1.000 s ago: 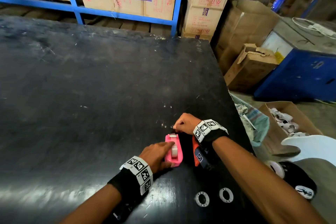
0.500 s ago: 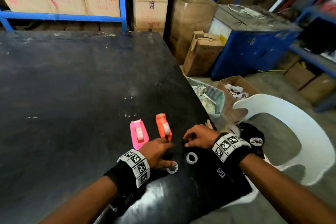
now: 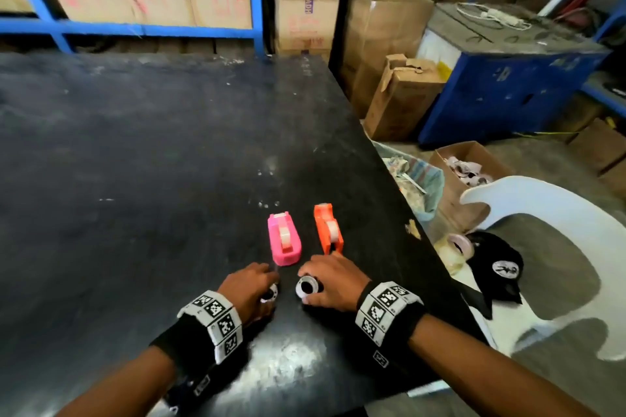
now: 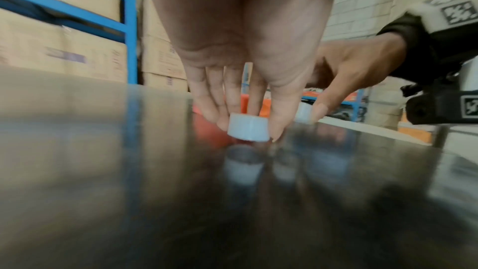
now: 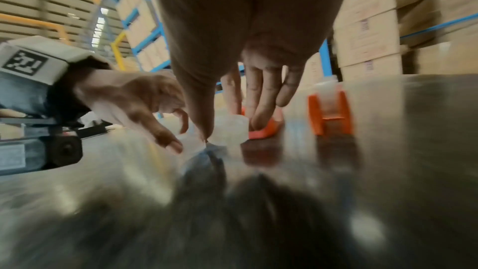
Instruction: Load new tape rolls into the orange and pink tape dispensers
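On the black table the pink dispenser and the orange dispenser stand side by side, each with a pale roll showing in its slot. Just in front of them, my left hand pinches a small white tape roll between thumb and fingertips, slightly off the surface. My right hand pinches a second clear roll, its dark core facing up. In the right wrist view this roll sits between thumb and fingers, with the orange dispenser beyond.
The table's right edge runs diagonally close to the orange dispenser. Past it stand a white plastic chair with a black cap, open cardboard boxes and a blue machine. Blue racking with cartons lines the back.
Both hands left the dispensers and drew back toward the front edge. They reached the two rolls lying flat there, and each now pinches one. The head view swung to the right.
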The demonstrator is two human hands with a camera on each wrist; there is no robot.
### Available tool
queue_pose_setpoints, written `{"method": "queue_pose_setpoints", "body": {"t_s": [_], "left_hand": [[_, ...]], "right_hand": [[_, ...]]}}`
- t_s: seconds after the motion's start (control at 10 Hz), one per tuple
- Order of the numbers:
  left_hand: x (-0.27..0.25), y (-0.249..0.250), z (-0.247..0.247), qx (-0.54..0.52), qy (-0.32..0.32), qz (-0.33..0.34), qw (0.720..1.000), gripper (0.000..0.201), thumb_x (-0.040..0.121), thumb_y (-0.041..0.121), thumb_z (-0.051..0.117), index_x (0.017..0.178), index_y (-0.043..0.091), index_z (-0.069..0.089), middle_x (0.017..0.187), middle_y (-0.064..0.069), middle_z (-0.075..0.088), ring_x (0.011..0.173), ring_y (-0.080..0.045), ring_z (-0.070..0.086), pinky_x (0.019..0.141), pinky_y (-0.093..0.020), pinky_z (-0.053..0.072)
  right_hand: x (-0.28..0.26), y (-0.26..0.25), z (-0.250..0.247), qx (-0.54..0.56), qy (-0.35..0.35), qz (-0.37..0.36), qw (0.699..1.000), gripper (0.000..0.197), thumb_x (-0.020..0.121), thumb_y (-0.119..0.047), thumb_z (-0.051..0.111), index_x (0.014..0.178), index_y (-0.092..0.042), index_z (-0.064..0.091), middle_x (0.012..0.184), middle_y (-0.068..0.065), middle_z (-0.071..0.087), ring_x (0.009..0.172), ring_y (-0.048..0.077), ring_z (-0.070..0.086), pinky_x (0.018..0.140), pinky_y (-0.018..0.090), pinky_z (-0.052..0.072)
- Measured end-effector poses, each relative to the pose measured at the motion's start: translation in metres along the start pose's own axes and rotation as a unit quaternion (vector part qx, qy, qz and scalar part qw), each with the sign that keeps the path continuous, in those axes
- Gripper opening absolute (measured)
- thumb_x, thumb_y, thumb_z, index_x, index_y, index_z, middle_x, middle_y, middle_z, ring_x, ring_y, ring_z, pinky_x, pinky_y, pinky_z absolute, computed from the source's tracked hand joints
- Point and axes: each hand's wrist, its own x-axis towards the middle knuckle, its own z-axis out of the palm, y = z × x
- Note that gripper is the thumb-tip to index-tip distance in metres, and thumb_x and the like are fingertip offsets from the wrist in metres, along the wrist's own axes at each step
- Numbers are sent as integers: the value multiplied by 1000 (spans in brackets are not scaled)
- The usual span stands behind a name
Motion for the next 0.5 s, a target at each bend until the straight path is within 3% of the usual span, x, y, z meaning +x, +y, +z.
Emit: {"method": "queue_pose_setpoints", "body": {"t_s": [0.1,0.2,0.4,0.5], "left_hand": [[-18,-38,-6,-26,19,-85,996,44,84,29,54,125,16,47,126,-8,51,120,-26,47,88,-38,47],[-26,-67,-9,-61,60,-147,985,53,84,26,56,133,15,40,129,-9,50,122,-27,45,92,-41,48],[-18,-85,-1,-93,69,-191,975,57,87,26,52,139,14,33,136,-12,47,129,-29,43,100,-44,44],[-18,-88,3,-143,85,-204,965,75,86,26,56,148,17,15,142,-11,44,132,-28,40,104,-41,41]], "right_hand": [[36,-31,-5,-52,39,-63,996,20,73,-34,66,82,-16,63,87,9,67,88,31,58,91,41,33],[74,-53,-6,-117,65,-109,985,26,73,-33,65,90,-14,65,89,9,67,95,32,55,99,42,19],[110,-69,-4,-217,3,-73,974,27,78,-30,61,98,-12,63,103,10,69,110,34,52,113,49,14],[114,-68,1,-194,-13,-42,980,35,77,-33,63,107,-14,61,109,11,67,114,34,51,114,48,13]]}}
